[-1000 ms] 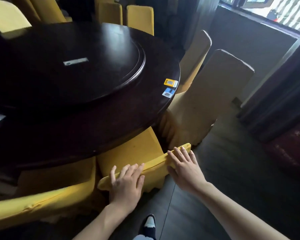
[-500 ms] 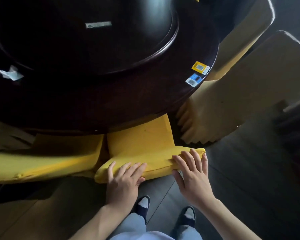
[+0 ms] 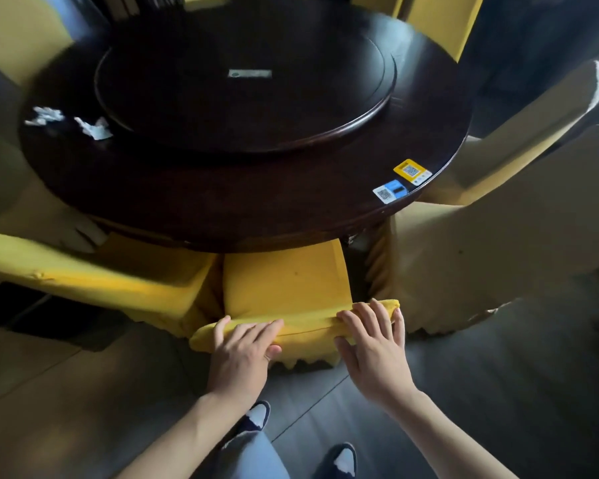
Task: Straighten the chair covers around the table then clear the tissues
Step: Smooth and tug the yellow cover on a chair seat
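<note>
Both hands flat, fingers straight, gripping nothing: left hand (image 3: pixel 242 350) and right hand (image 3: pixel 374 347) press yellow chair cover (image 3: pixel 305 331) top edge at round table (image 3: pixel 256 209); crumpled tissues (image 3: pixel 70 124) on tabletop's far left.

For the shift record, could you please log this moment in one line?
stage: straightening | left hand: flat on chair cover | right hand: flat on it | tissues: on table
</note>
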